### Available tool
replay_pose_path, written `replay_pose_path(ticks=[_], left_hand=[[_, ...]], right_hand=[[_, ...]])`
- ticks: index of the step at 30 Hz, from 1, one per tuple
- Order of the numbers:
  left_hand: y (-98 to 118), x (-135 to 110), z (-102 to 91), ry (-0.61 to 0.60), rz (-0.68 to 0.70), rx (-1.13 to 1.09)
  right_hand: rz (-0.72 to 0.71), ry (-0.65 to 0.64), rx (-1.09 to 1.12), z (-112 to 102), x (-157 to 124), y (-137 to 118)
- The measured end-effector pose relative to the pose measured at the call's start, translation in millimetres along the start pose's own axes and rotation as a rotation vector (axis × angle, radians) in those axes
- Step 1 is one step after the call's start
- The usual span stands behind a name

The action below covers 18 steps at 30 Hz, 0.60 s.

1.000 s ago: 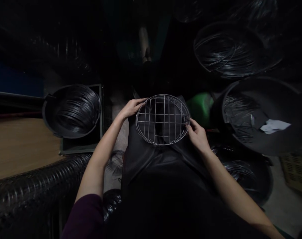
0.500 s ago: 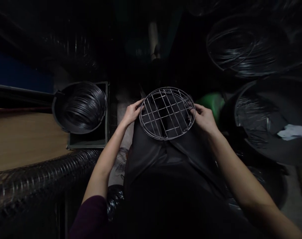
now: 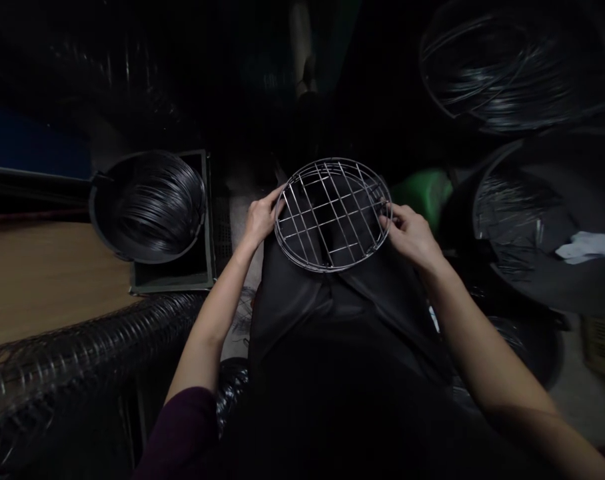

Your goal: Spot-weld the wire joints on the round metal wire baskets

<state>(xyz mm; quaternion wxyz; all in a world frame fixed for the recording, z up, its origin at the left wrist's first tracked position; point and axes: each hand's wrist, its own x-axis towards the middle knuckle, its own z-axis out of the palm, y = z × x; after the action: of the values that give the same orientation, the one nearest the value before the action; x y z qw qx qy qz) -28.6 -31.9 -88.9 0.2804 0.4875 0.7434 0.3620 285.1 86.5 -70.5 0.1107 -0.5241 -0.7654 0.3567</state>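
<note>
A round wire rack (image 3: 332, 215) was held level in front of the person, just above the lap of a dark apron (image 3: 327, 313), its rim and crossed bars tilted slightly toward the head camera. Both forearms came inward from the lower corners, elbows out and wrists gently bent. The left hand (image 3: 260, 220) lay against the rack's left rim, its fingers together and reaching up along the wire, with the thumb hidden behind the rim. The right hand (image 3: 412, 237) gripped the opposite rim, its fingers slightly spread and curled, with the fingertips (image 3: 386, 212) pinching the wires near the edge. A dark purple sleeve (image 3: 177, 433) covered the left arm above the bare forearm.

To the left, a black basin packed with coiled dark wire (image 3: 147, 207) sat on a dark green tray (image 3: 172, 283), beside a wooden board (image 3: 42, 280) and a long roll of wire mesh (image 3: 82, 360). To the right stood a green container (image 3: 425, 193) and a large black basin holding loose wire pieces and a white scrap (image 3: 590, 247).
</note>
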Motion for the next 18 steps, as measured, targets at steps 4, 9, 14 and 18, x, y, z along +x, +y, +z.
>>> replay_pose_path(ticks=[4, 9, 14, 18], left_hand=[[-4.7, 1.5, 7.9, 0.083, -0.004, -0.032], [-3.2, -19.0, 16.9, 0.124, -0.026, -0.049], [-13.0, -30.8, 25.3, 0.158, -0.026, -0.016], [-19.5, -27.9, 29.5, 0.153, -0.017, -0.012]], right_hand=[[-0.018, 0.024, 0.018, 8.5, -0.7, 3.5], [-0.022, 0.208, -0.055, 18.1, -33.2, -4.5], [-0.168, 0.027, -0.269, 10.6, -71.6, -0.5], [-0.252, -0.144, -0.367, 6.0, -80.7, 5.7]])
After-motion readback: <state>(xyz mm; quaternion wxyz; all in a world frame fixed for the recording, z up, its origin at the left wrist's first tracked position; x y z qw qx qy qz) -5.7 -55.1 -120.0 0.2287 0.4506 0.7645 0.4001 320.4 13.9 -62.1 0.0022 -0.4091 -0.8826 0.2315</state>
